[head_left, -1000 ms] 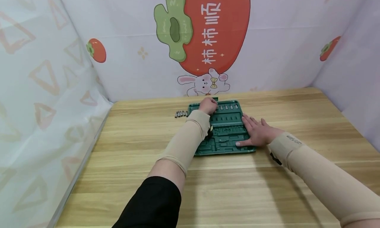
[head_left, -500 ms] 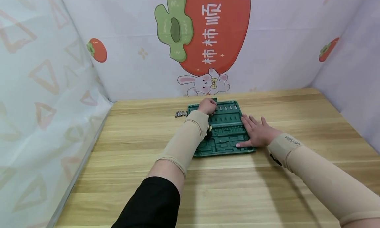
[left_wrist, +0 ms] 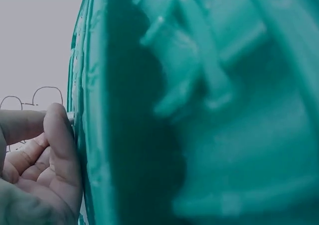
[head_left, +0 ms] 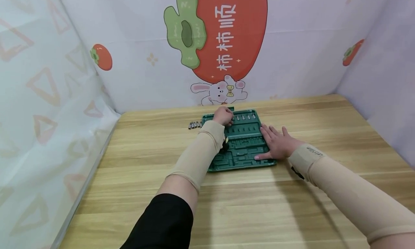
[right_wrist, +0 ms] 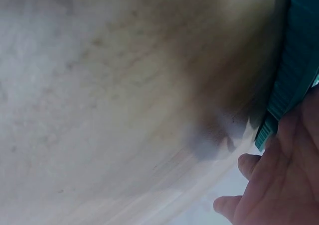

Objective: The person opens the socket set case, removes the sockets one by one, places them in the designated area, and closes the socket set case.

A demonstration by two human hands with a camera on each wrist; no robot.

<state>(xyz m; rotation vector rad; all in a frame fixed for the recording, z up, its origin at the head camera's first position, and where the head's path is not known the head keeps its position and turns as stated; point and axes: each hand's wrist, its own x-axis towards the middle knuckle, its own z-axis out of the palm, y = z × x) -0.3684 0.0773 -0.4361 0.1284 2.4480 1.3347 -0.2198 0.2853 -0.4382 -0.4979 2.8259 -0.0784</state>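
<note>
A green plastic tool case [head_left: 240, 164] lies open on the wooden table, full of moulded slots. At its far edge my left hand [head_left: 223, 116] pinches a small metal socket [left_wrist: 71, 117] between thumb and forefinger, and most of the socket is hidden by the fingertips. Several silver sockets [head_left: 244, 117] sit in a row in the case's top slots, just right of those fingers. My right hand [head_left: 279, 143] rests spread along the case's right edge, its thumb over the lower right corner.
A short line of loose sockets [head_left: 194, 125] lies on the table [head_left: 146, 162] left of the case. Behind the table hangs a printed cloth [head_left: 139, 76], with another cloth wall [head_left: 58, 108] along the left side.
The left fingers stay at the case's top row with only slight movement. The right hand holds its place on the edge. The whole head view has shifted a little.
</note>
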